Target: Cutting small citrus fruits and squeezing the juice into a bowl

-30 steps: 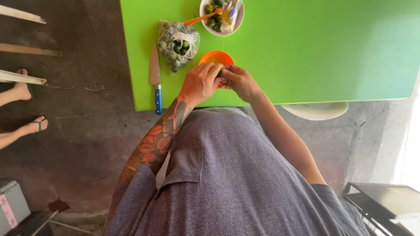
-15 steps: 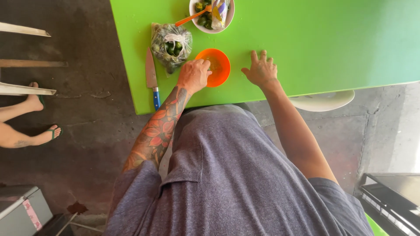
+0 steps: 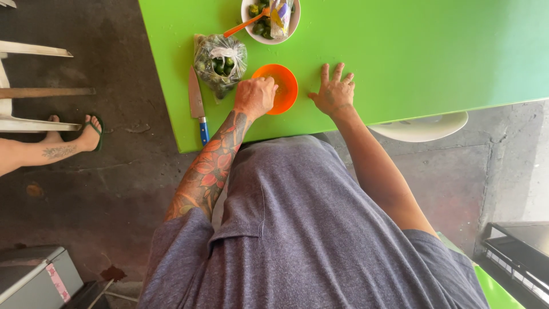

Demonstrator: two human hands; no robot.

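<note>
Head view is looking down over a grey shirt to the person's two hands on the green table point(image 3: 434, 63). Left hand point(image 3: 255, 96) is closing its fingers into a loose fist over the rim of the orange bowl point(image 3: 282, 87); I cannot tell if something is inside the fist. Right hand point(image 3: 334, 91) is lying flat beside the bowl, fingers spread, holding nothing. I think the bowl could tip if the fist is pressing on its edge. Further are lying a blue-handled knife point(image 3: 197, 106), a plastic bag of small green fruits point(image 3: 219, 62) and a white bowl point(image 3: 270, 18). Around is dark concrete floor, with another person's foot in a sandal point(image 3: 86, 134).
</note>
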